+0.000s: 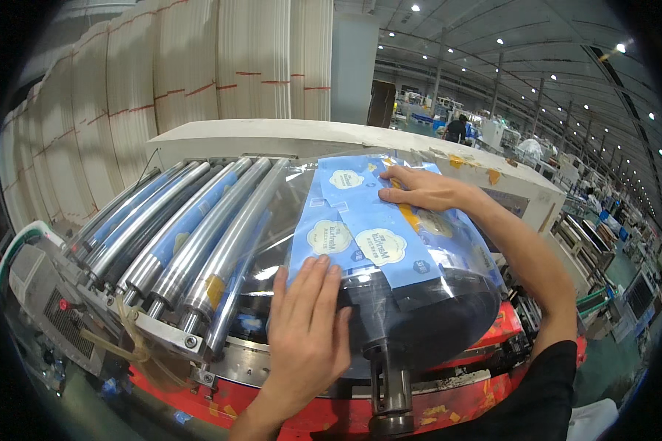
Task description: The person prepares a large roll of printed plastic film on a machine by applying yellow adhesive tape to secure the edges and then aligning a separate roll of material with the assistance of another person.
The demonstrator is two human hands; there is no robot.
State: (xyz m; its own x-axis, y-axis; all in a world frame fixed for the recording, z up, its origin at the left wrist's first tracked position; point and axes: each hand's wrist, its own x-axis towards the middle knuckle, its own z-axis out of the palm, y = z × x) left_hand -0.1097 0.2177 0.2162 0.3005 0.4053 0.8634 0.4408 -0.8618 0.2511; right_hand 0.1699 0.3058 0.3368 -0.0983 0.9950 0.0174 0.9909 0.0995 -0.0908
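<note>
A wide roll of plastic film [441, 323] sits on a metal shaft [391, 382] in front of me. Over its top lies blue printed film [415, 272] with pale label shapes, partly overlapping, and clear film beside it. My left hand [309, 331] rests on the near left of the roll, fingers stretched out, fingertips at the blue film's lower edge. Farther back, my right hand [426, 191] lies on the blue film next to a yellow-orange strip [408, 215]. Its fingers are extended, and some are hidden behind the hand.
Metal rollers [232, 242] with film threaded through them stand to the left. Behind is a pale machine ledge [272, 132] and tall stacks of white sheets [184, 66]. A red machine base [309, 419] runs below the roll. One distant person [456, 131] appears in the hall.
</note>
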